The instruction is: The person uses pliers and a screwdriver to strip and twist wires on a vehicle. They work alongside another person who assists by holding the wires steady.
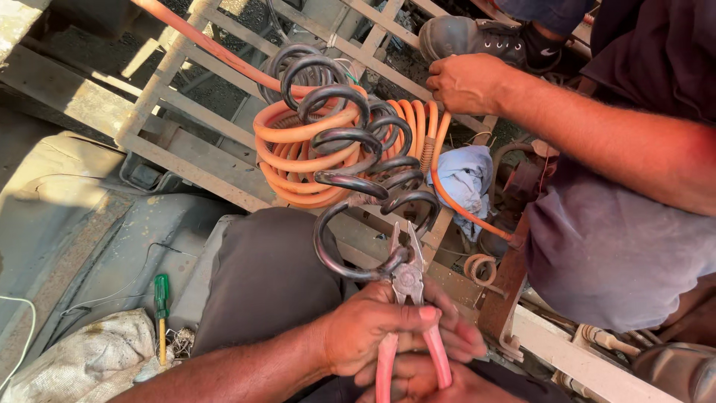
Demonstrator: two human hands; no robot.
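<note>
- While the pink-handled steel pliers (pixel 406 287) bite the lowest turn of the dark coiled rubber hose (pixel 358 160), the left hand (pixel 380 328) closes its fingers round both handles.
- The right hand (pixel 425 377) lies beneath them, fingers curled; whether it grips cannot be told.
- The hose lies over an orange coiled plastic hose (pixel 298 145) on a grey metal frame (pixel 186 142).
- The hose looks stiff and springy, so hold is best taken close to the pliers.
- A co-worker's hand (pixel 466 82) rests closed on the orange coils.
</note>
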